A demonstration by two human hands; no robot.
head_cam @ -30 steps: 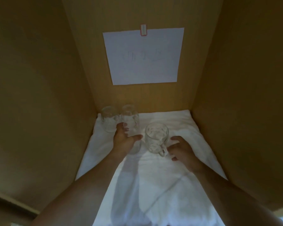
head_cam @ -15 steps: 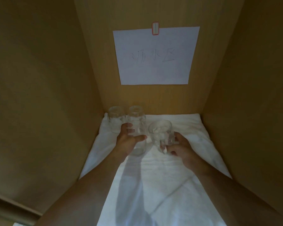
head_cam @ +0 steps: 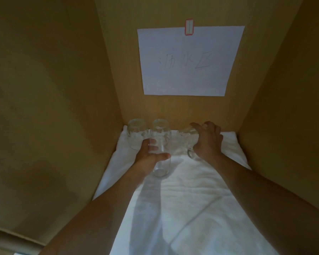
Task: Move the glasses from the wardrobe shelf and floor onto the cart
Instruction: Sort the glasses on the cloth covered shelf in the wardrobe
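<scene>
Grips round clear, seemingly smooth glasses [head_cam: 159, 155]

Two bare forearms, no sleeves, left hand [head_cam: 149, 155], right hand [head_cam: 208, 140], unadorned fingers [head_cam: 213, 127]

Wardrobe compartment, wooden walls [head_cam: 44, 89]. White towel [head_cam: 191, 199] covers the shelf. White paper sheet [head_cam: 190, 60] with handwritten characters on the back wall, fixed at its top edge by a red-edged label [head_cam: 189, 27]. Clear glass [head_cam: 135, 134], upside down, in the back left corner. Left hand [head_cam: 148, 155] grips a tall clear glass [head_cam: 160, 144] just beside it. Right hand [head_cam: 207, 139] holds a handled glass mug [head_cam: 186, 140], tilted, near the back wall.
</scene>
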